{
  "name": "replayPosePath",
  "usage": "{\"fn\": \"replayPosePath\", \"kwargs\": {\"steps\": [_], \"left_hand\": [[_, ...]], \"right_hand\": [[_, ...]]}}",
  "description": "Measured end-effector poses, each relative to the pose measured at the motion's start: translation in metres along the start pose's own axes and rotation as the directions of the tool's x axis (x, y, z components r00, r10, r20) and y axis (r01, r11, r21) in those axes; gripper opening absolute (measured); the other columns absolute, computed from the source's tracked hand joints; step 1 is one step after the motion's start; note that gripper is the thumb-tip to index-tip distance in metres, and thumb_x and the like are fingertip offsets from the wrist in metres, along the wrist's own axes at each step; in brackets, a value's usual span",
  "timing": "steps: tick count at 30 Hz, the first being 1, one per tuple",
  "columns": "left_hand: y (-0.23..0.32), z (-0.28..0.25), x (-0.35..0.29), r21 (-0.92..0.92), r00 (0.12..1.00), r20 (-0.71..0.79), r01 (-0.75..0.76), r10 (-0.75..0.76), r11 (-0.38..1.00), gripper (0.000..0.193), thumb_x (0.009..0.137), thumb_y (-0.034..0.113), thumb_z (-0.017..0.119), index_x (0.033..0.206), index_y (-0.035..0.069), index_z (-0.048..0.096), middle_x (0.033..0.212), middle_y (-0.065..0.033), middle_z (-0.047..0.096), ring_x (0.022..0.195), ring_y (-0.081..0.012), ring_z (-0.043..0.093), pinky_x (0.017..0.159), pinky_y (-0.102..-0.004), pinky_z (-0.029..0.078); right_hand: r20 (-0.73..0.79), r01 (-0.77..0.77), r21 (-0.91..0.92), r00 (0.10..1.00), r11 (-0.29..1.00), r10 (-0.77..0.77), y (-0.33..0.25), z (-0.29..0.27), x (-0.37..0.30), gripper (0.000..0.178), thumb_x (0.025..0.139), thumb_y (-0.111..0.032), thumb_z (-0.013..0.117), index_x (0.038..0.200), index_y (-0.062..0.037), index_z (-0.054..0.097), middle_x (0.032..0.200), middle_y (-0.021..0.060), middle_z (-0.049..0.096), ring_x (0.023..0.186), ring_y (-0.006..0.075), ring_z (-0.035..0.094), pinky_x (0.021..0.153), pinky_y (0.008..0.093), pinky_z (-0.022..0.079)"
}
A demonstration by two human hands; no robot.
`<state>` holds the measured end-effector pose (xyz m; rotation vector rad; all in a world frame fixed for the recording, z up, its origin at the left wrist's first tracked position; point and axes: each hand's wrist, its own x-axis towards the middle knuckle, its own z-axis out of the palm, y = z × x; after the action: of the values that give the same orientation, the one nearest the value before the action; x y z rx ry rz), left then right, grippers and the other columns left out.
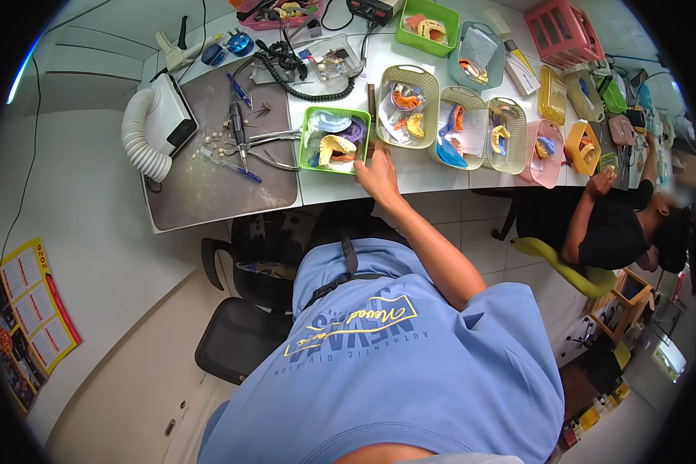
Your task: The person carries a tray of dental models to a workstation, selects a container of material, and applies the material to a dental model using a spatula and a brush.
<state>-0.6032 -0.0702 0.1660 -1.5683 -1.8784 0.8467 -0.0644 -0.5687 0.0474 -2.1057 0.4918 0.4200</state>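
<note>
One bare right hand point(377, 179) at bright-green plastic basket point(329, 171) | grip: cannot tell | one-sided tug could spill cream arch-shaped dental model point(333, 145)

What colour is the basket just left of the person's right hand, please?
The basket is bright green; the head view shows it best.

A white bench point(425, 177) carries a grey mat point(201, 192); beside that, a green basket point(335, 169) and several other coloured baskets point(507, 164)
</note>
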Motion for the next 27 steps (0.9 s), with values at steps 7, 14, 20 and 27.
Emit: {"fn": "replayPosePath", "kwargs": {"steps": [7,14,20,27], "left_hand": [[-0.034,0.053,-0.005,-0.551,0.973,0.168,-0.041,0.159,0.833,0.073,0.104,0.033,0.061,0.164,0.010,0.025,0.164,-0.0187,0.038,0.146,-0.0371,0.045,0.117,-0.0564,0.040],[-0.006,0.081,-0.027,-0.889,0.954,0.034,-0.108,0.299,0.445,0.062,0.108,0.025,0.056,0.160,0.006,0.029,0.151,-0.0214,0.054,0.131,-0.0400,0.059,0.113,-0.0464,0.046],[-0.005,0.096,-0.011,-0.902,0.947,-0.124,-0.232,0.295,0.365,0.070,0.099,0.021,0.072,0.156,0.001,0.037,0.149,-0.0234,0.057,0.132,-0.0397,0.059,0.113,-0.0453,0.045],[-0.002,0.102,-0.039,-0.917,0.958,-0.131,-0.215,0.255,0.337,0.077,0.096,0.014,0.074,0.161,0.004,0.034,0.155,-0.0209,0.052,0.137,-0.0374,0.057,0.115,-0.0441,0.042]], "right_hand": [[0.113,0.009,-0.003,0.994,1.000,-0.008,-0.010,-0.013,-0.004,0.070,0.087,-0.022,0.069,0.139,0.0086,0.034,0.117,0.0413,0.063,0.108,0.0548,0.064,0.099,0.0567,0.050],[0.285,0.059,0.083,0.955,0.995,-0.080,-0.001,-0.032,-0.032,0.087,0.088,-0.028,0.058,0.157,0.0026,0.017,0.101,0.0398,0.069,0.098,0.0575,0.067,0.097,0.0588,0.050],[0.328,0.211,0.088,0.917,0.974,-0.228,0.012,-0.085,-0.098,0.091,0.088,-0.029,0.057,0.161,0.0026,0.013,0.107,0.0384,0.069,0.103,0.0563,0.066,0.100,0.0557,0.048],[0.413,0.221,0.180,0.868,0.958,-0.278,0.037,-0.129,-0.202,0.089,0.087,-0.026,0.056,0.163,-0.0027,0.017,0.084,0.0230,0.073,0.069,0.0313,0.074,0.074,0.0428,0.058]]}}
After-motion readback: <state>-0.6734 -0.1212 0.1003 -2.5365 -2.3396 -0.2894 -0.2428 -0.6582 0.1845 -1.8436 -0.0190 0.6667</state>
